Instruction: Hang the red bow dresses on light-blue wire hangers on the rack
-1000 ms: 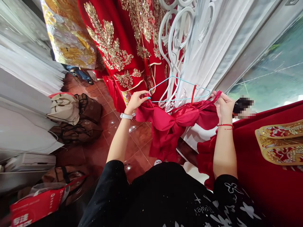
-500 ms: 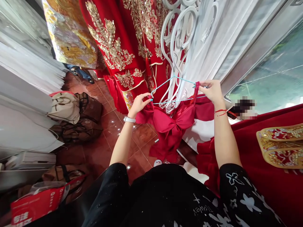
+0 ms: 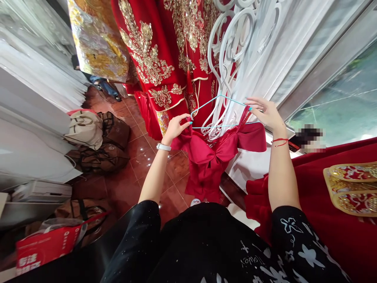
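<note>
My left hand [image 3: 175, 128] pinches the left strap of a red satin dress [image 3: 212, 155] against the end of a light blue wire hanger [image 3: 206, 104]. The dress has a large bow at its front and hangs below the hanger. The hanger's hook sits on white scrollwork. My right hand [image 3: 265, 113] is at the hanger's other end, with its fingers spread and extended. It holds nothing, and the right strap [image 3: 244, 118] lies just beside its fingertips, looped over the wire.
A white scrollwork stand [image 3: 232, 51] and a gold-embroidered red gown [image 3: 144, 51] stand beyond the hanger. Several bags [image 3: 100, 141] sit on the red tile floor at left. A red-draped table [image 3: 338, 236] with embroidered shoes [image 3: 353, 190] lies at right, beside a window [image 3: 332, 98].
My right hand has let go of the strap, which now sits on the hanger's right end. That hand has lifted and opened. The left hand still pinches the other strap.
</note>
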A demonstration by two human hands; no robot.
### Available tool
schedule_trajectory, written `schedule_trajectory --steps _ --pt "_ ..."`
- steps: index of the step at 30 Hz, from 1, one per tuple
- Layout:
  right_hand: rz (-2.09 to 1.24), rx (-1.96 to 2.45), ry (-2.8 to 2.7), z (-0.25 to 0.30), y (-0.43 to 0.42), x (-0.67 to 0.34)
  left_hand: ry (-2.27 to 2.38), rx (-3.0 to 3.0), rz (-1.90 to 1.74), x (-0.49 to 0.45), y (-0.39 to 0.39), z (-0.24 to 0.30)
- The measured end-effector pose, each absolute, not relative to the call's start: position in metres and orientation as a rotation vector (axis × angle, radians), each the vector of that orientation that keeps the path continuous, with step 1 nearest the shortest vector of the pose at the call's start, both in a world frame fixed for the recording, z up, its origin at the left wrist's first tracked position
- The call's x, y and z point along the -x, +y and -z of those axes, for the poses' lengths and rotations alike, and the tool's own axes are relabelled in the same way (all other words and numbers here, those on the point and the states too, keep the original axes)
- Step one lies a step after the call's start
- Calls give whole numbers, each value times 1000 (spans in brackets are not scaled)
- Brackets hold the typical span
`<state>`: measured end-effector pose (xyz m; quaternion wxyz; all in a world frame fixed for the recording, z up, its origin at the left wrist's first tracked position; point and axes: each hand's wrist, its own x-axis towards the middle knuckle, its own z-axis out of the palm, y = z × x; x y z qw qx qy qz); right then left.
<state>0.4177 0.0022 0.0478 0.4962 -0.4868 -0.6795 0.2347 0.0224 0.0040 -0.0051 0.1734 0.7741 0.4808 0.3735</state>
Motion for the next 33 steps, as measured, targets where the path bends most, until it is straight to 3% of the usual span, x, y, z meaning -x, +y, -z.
schedule_trajectory --steps 8,33 --pt "-412 1265 -1609 -45 -5 -422 1354 -2177 -1050 -24 3 7" --pt "-457 1202 -1692 -39 20 -413 1431 -2196 -1083 -24 -3 12"
